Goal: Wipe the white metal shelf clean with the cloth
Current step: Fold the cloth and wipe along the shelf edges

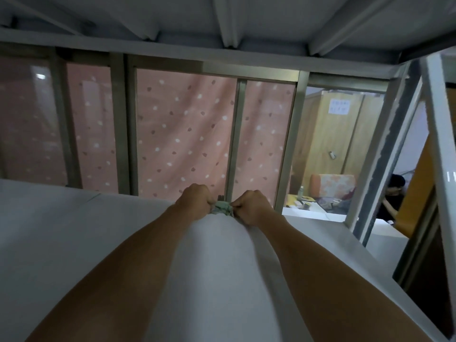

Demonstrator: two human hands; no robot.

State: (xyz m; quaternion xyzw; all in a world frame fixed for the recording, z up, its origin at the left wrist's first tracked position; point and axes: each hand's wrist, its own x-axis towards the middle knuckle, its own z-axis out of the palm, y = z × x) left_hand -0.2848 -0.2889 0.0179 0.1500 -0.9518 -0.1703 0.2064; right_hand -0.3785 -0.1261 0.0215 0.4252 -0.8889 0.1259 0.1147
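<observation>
Fingers (210, 200) of the left hand (195, 201) and right hand (251, 206) curl round the bunched cloth (222, 209) at the shelf (74, 230) far edge; wiping seems underway, though no dirt shows to judge what remains

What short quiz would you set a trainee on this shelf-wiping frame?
1. Where on the white shelf is the cloth? A) near edge B) far edge C) on the floor
2. True or false: the left hand lies flat and open on the shelf.
3. Fill in: the dotted curtain behind the shelf is ___.
Key: 1 B. 2 False: left hand and right hand both grip the cloth. 3 pink.
</observation>
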